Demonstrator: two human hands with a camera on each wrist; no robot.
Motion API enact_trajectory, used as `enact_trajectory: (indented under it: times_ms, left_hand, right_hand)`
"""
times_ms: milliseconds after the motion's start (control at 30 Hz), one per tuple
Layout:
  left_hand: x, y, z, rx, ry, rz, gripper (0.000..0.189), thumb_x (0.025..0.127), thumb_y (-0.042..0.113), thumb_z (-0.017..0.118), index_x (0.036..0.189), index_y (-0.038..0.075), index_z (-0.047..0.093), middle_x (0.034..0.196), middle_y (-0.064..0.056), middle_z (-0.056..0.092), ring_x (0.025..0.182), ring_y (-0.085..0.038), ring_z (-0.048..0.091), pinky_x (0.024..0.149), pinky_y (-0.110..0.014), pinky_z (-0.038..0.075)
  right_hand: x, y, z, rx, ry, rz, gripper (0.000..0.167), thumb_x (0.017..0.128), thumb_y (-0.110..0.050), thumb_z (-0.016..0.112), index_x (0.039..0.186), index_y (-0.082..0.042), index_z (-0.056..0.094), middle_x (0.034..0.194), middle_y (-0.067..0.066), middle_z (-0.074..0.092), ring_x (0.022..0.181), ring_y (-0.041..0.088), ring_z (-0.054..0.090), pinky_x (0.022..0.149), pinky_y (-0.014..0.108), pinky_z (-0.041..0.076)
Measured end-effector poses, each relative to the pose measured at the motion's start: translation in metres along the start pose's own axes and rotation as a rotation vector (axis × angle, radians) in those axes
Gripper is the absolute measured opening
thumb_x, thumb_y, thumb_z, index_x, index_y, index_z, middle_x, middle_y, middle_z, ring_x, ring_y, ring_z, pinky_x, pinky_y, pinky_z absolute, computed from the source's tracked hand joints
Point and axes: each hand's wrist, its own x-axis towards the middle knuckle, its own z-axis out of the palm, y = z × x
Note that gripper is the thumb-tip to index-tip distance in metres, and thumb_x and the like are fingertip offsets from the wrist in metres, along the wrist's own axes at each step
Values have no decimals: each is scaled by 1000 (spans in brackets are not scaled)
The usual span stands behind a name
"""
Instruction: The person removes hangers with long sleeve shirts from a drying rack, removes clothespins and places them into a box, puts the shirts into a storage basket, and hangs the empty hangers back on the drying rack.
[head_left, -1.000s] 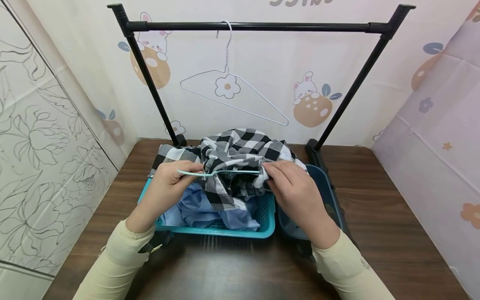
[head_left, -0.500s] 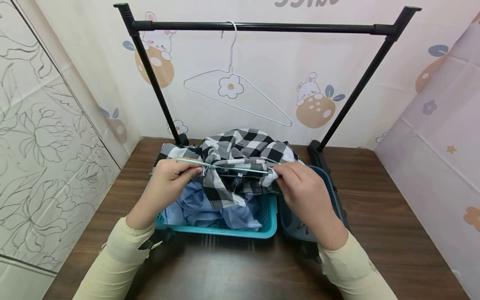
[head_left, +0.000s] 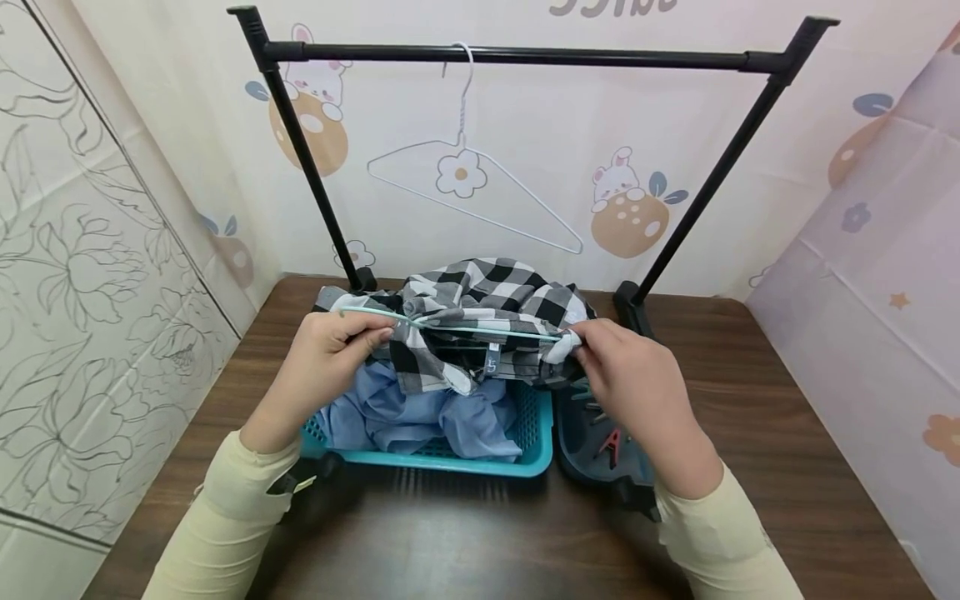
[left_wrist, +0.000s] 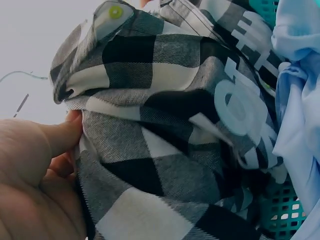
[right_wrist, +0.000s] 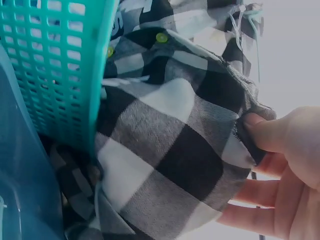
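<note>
A black-and-white checked shirt with yellow-green buttons lies bunched over the turquoise basket. My left hand pinches the shirt's fabric between thumb and fingers; the left wrist view shows the grip at a fold of cloth. A mint wire hanger runs across the shirt's opening, its thin end sticking out past the left hand. My right hand pinches an edge of the shirt near the hanger's right end, also seen in the right wrist view. A dark label shows inside the opening. Part of the hanger is hidden by cloth.
Light blue cloth lies in the basket. Beside it stands a dark blue tray with several clothespins, including a red clothespin. A white hanger hangs from the black rack's bar behind.
The right hand has moved right, drawing the shirt's edge outward along the hanger. The left hand has shifted slightly left and up. The opening is wider, and the label and clothespins now show.
</note>
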Motion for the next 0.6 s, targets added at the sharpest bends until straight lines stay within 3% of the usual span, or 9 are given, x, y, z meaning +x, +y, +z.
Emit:
enact_trajectory:
  times_ms: [167,367,600]
  left_hand:
    - [0,-4,-6,4,-3,-33,15,93,-2,72,102,6,80,94,-3,78,70,-7,56,59,-16,43]
    - [0,-6,-10,-19,31,-62,16,94,-4,69,103,5,79,97,-5,77,77,-8,59,66,-15,46]
    - [1,-10,-12,-72,68,-140,15,98,-1,66,106,3,78,93,-8,74,72,-8,55,63,-16,45]
  right_hand:
    - [1,7,-7,7,-74,62,31,90,-4,77,119,-4,65,114,14,72,65,22,63,57,36,56]
    - [2,13,-15,123,-184,163,26,95,-3,70,120,-7,63,101,12,72,71,22,59,64,39,58]
    - [2,18,-17,324,-163,238,23,99,-3,66,120,-13,66,89,4,69,66,18,52,55,26,47]
